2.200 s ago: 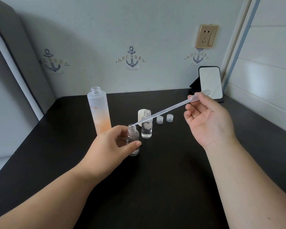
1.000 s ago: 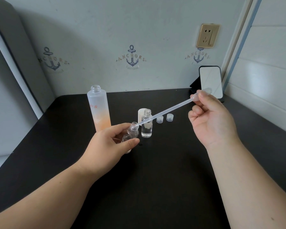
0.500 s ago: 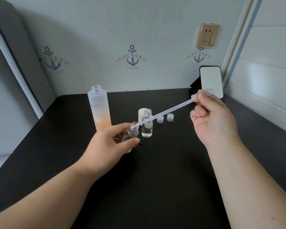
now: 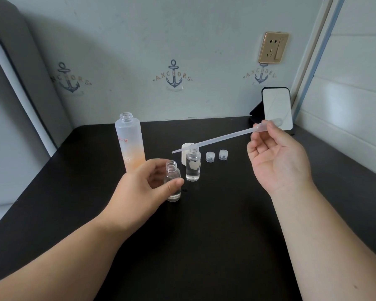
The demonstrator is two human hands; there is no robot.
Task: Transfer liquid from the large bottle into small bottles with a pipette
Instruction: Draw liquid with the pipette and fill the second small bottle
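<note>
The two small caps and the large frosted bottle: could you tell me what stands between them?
In the head view, the filled small bottle and a white cap behind it.

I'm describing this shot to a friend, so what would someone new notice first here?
The long pipette slants across the middle, pinched at its bulb by the right hand. Below its tip, the left hand holds a small open bottle upright on the black table. Behind stands the tall frosted bottle, orange toward its base.
</note>
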